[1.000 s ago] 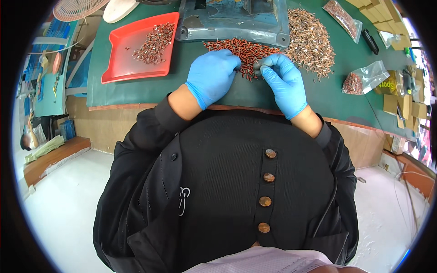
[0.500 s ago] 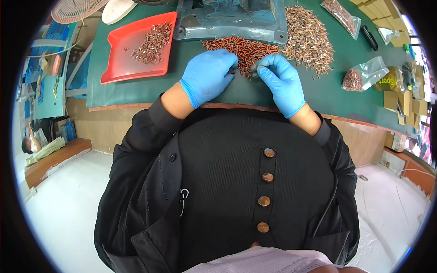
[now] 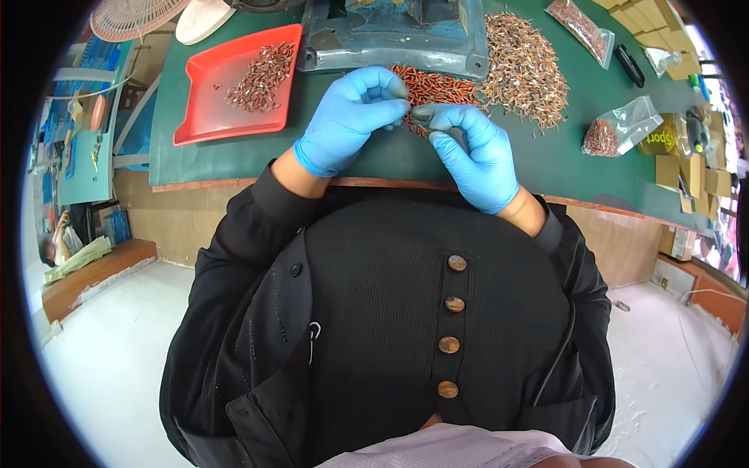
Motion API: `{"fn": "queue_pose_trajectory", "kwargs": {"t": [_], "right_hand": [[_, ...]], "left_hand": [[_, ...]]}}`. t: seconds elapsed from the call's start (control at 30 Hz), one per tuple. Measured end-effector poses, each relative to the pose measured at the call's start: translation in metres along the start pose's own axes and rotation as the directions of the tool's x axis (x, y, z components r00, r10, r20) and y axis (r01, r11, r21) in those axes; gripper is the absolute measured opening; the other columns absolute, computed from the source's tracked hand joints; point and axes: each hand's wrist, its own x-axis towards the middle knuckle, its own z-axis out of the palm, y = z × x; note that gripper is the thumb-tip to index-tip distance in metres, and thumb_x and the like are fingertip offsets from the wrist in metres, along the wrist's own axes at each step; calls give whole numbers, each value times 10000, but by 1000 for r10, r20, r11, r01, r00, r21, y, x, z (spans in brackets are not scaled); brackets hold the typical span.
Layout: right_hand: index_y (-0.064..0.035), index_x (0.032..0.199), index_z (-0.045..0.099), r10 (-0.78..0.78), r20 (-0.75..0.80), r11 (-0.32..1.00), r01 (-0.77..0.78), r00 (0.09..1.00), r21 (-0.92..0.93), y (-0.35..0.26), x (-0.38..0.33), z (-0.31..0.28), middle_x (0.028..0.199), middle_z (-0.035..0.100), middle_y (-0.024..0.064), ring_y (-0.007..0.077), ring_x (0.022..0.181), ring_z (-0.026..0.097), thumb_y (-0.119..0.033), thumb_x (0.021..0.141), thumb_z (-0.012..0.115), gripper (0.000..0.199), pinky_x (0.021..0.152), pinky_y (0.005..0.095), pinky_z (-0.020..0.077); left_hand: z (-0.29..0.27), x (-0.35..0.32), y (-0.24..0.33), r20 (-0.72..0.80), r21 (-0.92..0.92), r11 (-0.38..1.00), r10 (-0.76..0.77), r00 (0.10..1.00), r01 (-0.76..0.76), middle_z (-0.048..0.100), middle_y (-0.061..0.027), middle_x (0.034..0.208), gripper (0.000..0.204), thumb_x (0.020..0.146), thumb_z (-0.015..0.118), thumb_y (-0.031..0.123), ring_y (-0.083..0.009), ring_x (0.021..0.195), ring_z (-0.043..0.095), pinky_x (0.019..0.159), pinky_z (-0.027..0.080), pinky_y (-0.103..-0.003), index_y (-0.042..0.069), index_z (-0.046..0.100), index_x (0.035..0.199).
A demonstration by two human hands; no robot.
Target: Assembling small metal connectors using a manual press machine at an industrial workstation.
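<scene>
Both my hands wear blue gloves and meet over a pile of small red and dark cylindrical parts [image 3: 445, 87]. My left hand [image 3: 343, 121] is at the pile's left side, with thumb and forefinger curled toward each other. My right hand [image 3: 477, 152] is bent over the pile's near edge, its gloved fingertips stained dark. Fingers of both hands are drawn into a pinch; anything between them is too small or hidden to make out. Part of the red pile is covered by the hands.
A red tray [image 3: 203, 117] at left holds similar parts. Behind the pile stands a blue-grey metal machine base [image 3: 390, 51]. To its right lies a heap of pale, coppery small pieces [image 3: 523, 70]. Clear bags [image 3: 636, 125], a black marker-like object [image 3: 629, 66] and cardboard boxes [image 3: 694, 175] are farther right.
My left hand has lifted and turned, its fingers rising from the table edge of the pile. My right hand has shifted slightly left and nearer me, so the hands are closer.
</scene>
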Motion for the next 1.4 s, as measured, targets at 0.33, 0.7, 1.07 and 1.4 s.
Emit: {"fn": "queue_pose_trajectory", "kwargs": {"t": [0.33, 0.7, 1.07, 1.4], "right_hand": [[-12, 897, 558, -121, 12, 981, 121, 993, -153, -20, 10, 6, 972, 638, 118, 184, 856, 624, 18, 816, 606, 98, 766, 290, 496], [-49, 952, 543, 198, -306, 969, -138, 931, 206, -78, -44, 113, 931, 543, 18, 103, 845, 502, -67, 925, 480, 71, 758, 259, 431], [-46, 965, 486, 164, -330, 972, -96, 930, 213, -102, -72, 172, 853, 495, -2, 76, 727, 431, -97, 948, 439, 71, 643, 220, 360], [-44, 1005, 473, 151, -293, 988, -140, 944, 60, -104, -75, 191, 873, 491, 12, 78, 741, 440, -90, 944, 428, 89, 644, 217, 369]], "left_hand": [[0, -19, 17, 15, -415, 909, 30, 999, -21, 621, -54, 937, 205, 816, 622, -10, -115, 771, 569, 720, 470, -242, 11, 601, 1018], [-19, -142, 42, -199, -274, 931, 192, 961, -242, 653, -67, 767, 132, 742, 705, 73, -117, 680, 622, 618, 496, -264, 12, 639, 838], [-14, -206, 34, -416, 105, 879, 464, 782, -465, 610, -64, 731, 80, 771, 651, 69, -139, 637, 595, 560, 470, -285, 17, 592, 786], [-21, -229, 30, -373, -129, 928, 281, 884, -349, 612, -78, 730, 95, 772, 642, 81, -161, 636, 600, 572, 475, -291, 17, 593, 821]]}}
